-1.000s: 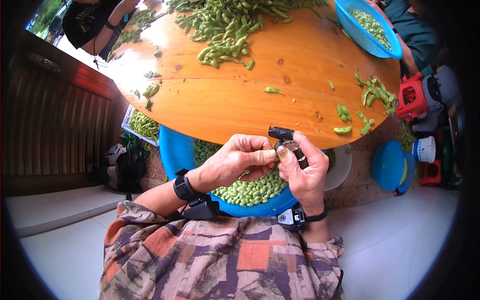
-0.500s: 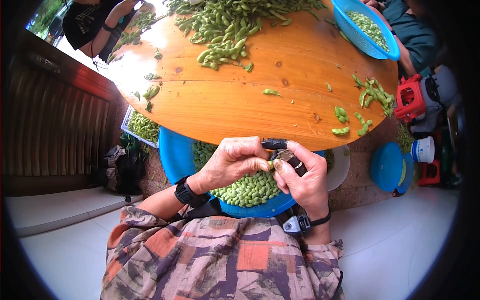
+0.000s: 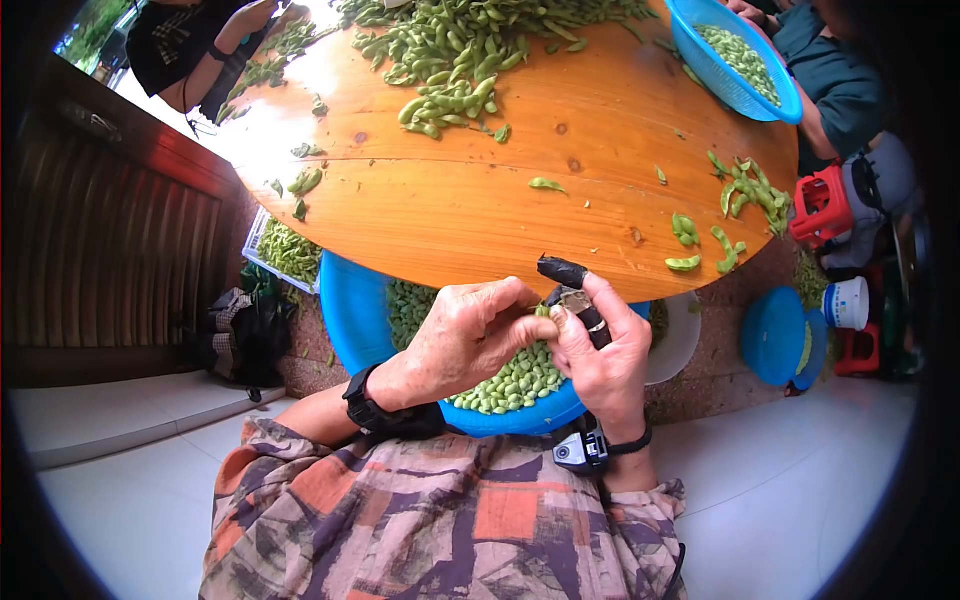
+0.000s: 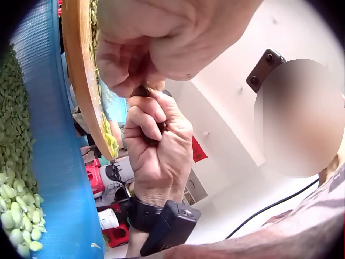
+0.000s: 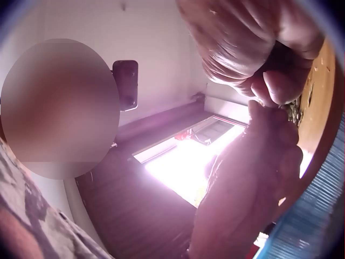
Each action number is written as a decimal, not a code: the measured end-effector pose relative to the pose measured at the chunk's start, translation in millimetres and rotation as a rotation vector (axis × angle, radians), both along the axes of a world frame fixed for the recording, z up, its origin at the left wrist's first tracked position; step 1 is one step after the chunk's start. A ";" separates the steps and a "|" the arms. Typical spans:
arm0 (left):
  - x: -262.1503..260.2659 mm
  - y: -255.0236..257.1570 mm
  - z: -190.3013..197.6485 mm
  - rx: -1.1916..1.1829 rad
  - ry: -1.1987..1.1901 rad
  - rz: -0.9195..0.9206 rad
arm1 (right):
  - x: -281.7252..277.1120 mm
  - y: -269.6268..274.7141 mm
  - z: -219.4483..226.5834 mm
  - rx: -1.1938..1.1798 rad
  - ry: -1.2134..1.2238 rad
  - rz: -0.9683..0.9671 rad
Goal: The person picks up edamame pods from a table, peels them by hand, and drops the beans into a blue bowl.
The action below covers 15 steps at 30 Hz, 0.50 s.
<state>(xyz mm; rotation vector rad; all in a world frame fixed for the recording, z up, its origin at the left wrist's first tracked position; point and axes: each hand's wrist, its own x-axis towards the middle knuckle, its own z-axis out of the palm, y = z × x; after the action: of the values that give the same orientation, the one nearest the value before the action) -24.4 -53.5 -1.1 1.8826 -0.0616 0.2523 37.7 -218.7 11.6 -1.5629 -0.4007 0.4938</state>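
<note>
A small green soybean pod (image 3: pixel 543 311), mostly hidden by fingers, sits between the two hands just off the table's near edge. My left hand (image 3: pixel 465 335) pinches it between thumb and curled fingers. From the other side, my right hand (image 3: pixel 605 350) holds its thumb tip against the pod, fingers bent behind. Black tape (image 3: pixel 562 270) covers the right index fingertip, which points up and away from the pod. More dark wrapping shows on the other right fingers. Below the hands, shelled green beans (image 3: pixel 515 385) fill part of a blue basin (image 3: pixel 350 310). Both wrist views show the fingertips meeting, the pod hidden.
A round wooden table (image 3: pixel 450 200) bears a heap of pods (image 3: pixel 450 50), with a few strays (image 3: pixel 683 264) at right. A blue basket (image 3: pixel 740 85) of beans stands at its far right edge. Two other people sit across. A white crate (image 3: pixel 285 250) of pods is at left.
My right index finger folded down toward the left hand, then lifted again. A green bit appeared between the thumbs. My left hand turned slightly, its back now facing up more.
</note>
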 end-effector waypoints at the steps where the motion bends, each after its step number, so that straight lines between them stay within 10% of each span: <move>1: 1.1 0.4 -0.1 -0.026 0.034 -0.019 | 2.6 -1.6 0.0 -0.001 -0.002 0.000; 4: 3.1 7.8 0.5 -0.641 0.392 -0.208 | 13.3 -3.4 2.2 0.338 0.499 0.080; 8: 4.1 9.5 0.8 -0.838 0.430 -0.248 | 10.2 0.5 0.3 0.328 0.461 0.073; 15: 2.6 7.2 -10.5 -0.730 0.517 -0.143 | 6.5 5.6 -11.9 -0.129 -0.279 -0.026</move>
<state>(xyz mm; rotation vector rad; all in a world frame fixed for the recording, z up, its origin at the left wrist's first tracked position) -21.8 -46.3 -11.6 1.1591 0.2218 -0.2875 44.2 -213.1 -0.3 -1.7673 -0.5692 0.2852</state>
